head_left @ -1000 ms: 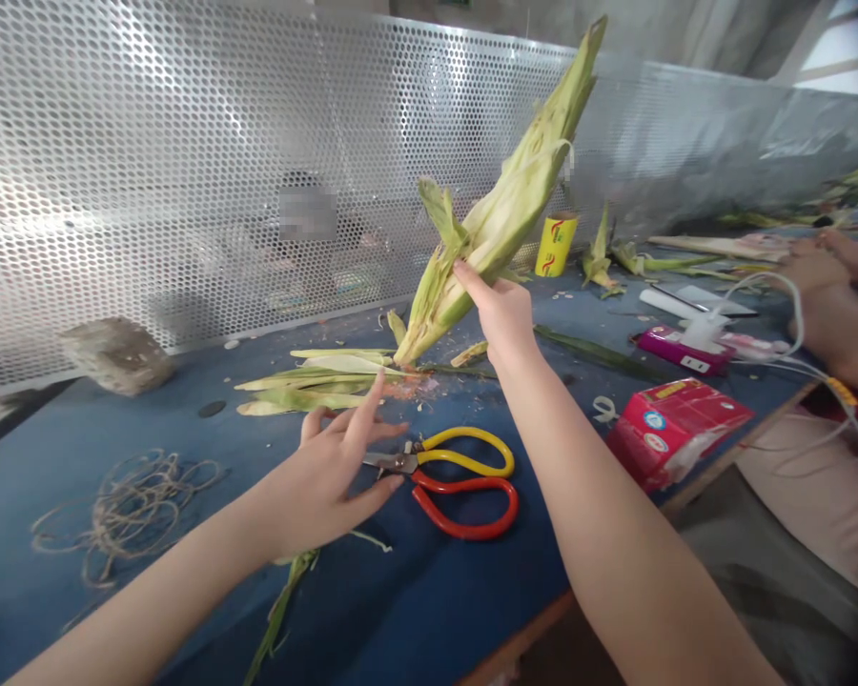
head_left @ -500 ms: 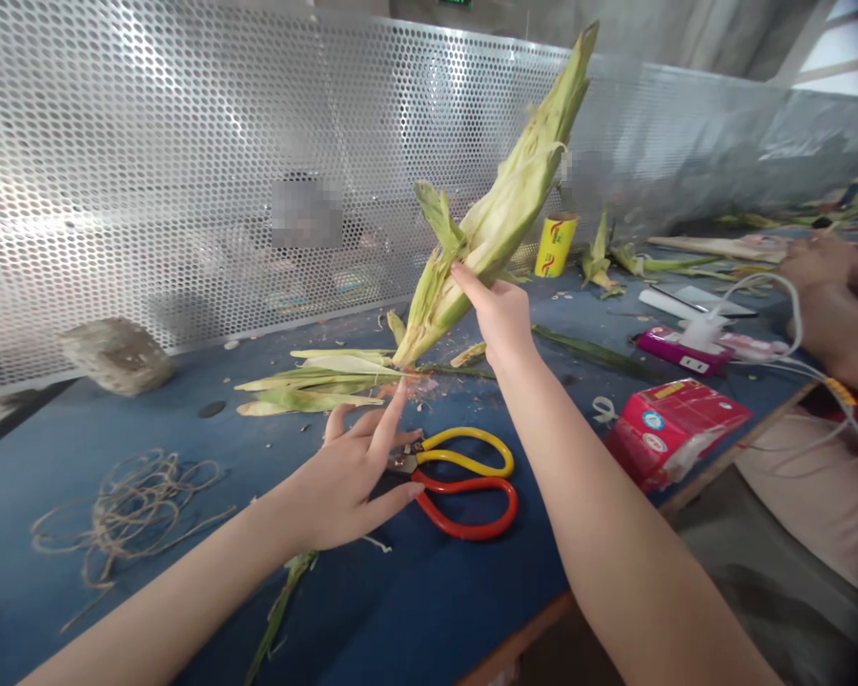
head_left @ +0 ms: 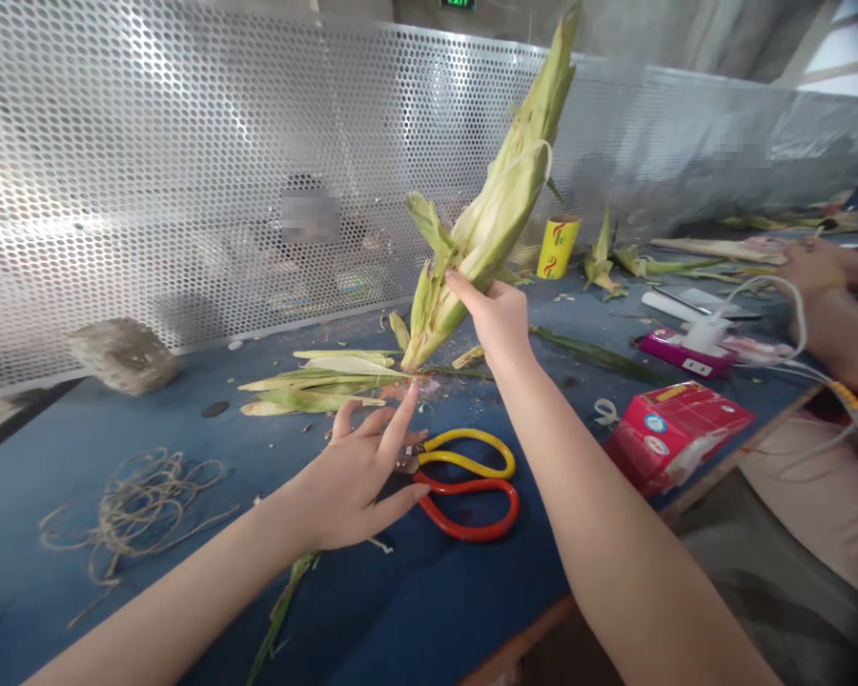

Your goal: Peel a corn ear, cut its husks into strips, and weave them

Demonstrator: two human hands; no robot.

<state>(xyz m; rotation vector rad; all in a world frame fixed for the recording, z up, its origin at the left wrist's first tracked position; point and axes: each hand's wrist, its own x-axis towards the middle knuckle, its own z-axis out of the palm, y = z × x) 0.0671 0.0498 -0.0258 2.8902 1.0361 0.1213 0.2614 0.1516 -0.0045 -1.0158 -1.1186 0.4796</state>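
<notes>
Right hand (head_left: 501, 322) clamped on the lower half of the corn-husk bundle (head_left: 504, 205); left hand (head_left: 347, 486) empty, fingers spread, hands apart. Blue table (head_left: 400, 619) underneath. Bundle slants: tip up and right, butt low and left, just above table in view. Right hand's the near one, already on it. Butt sits up and slightly right of the left hand, beyond its index fingertip; can't tell if they touch. Loose husk strips (head_left: 307, 404) lie left of butt. Scissors (head_left: 473, 486) by left fingers, blades partly hidden.
</notes>
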